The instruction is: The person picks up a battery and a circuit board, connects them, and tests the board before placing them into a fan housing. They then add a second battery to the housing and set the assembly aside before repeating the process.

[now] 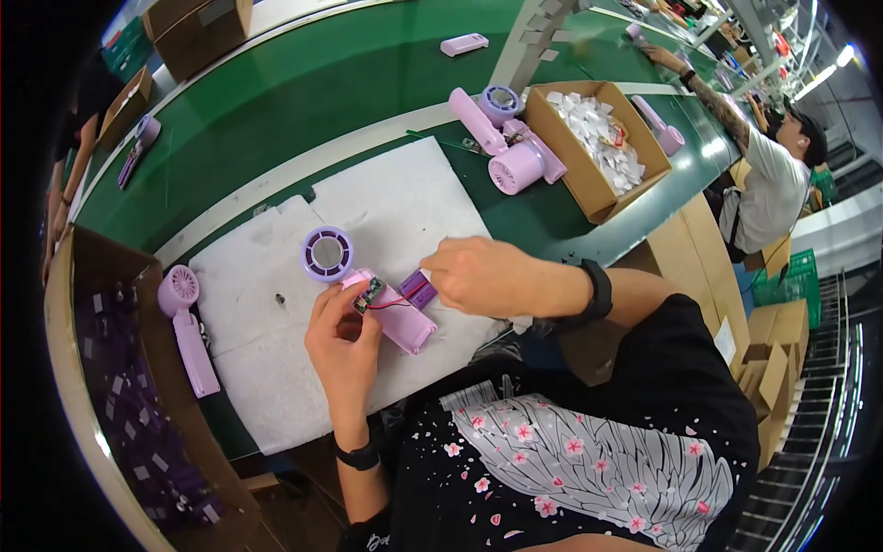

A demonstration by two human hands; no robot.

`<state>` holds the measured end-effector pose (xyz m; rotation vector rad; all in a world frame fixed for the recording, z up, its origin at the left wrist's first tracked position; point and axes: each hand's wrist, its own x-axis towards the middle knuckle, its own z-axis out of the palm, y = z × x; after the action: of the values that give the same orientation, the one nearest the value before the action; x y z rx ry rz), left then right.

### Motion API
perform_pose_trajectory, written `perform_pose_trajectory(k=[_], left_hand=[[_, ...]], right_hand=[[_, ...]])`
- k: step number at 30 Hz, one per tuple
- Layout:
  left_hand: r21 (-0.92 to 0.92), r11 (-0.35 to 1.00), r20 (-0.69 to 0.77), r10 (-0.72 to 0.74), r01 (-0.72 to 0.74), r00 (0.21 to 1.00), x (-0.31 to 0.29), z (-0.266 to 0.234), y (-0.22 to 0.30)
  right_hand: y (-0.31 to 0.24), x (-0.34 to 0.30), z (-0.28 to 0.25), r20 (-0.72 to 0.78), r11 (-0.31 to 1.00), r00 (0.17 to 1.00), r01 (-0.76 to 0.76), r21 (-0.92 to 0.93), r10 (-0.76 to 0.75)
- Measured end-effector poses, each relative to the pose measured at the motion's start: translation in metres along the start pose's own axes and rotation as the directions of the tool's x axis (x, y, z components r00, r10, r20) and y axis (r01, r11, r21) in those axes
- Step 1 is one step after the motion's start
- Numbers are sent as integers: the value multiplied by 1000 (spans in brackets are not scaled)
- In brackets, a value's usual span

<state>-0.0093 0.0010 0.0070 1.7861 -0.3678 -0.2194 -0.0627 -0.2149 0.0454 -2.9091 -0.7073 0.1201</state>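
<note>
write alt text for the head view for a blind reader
A person's left hand pinches a small circuit board at a pink fan handle; the right hand is at a purple battery pack, joined to the board by a red wire. Below is a white sheet; at upper right, a box of white pieces.

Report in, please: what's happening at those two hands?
Left hand pinching small circuit board. Right hand at purple battery. Pink fan handle beneath board; red wire strung between hands.
</note>
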Motion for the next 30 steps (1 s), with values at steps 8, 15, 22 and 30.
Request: perform_pose_trajectory(k=[8,15,22,30], left_hand=[[-22,1000,9,13,-12,1000,2,-2,-4],[-29,1000,10,1,-1,1000,2,0,-5],[-22,1000,23,18,-18,1000,4,1,-4],[-14,1000,4,-2,2,1000,-1,2,1]], right_hand=[[17,-7,9,-309,960,951,104,259,-20],[17,-10,20,-356,943,934,130,307,-13],[17,-8,19,-199,980,980,41,195,-1],[127,-109,-48,-484,719,624,-695,15,613]])
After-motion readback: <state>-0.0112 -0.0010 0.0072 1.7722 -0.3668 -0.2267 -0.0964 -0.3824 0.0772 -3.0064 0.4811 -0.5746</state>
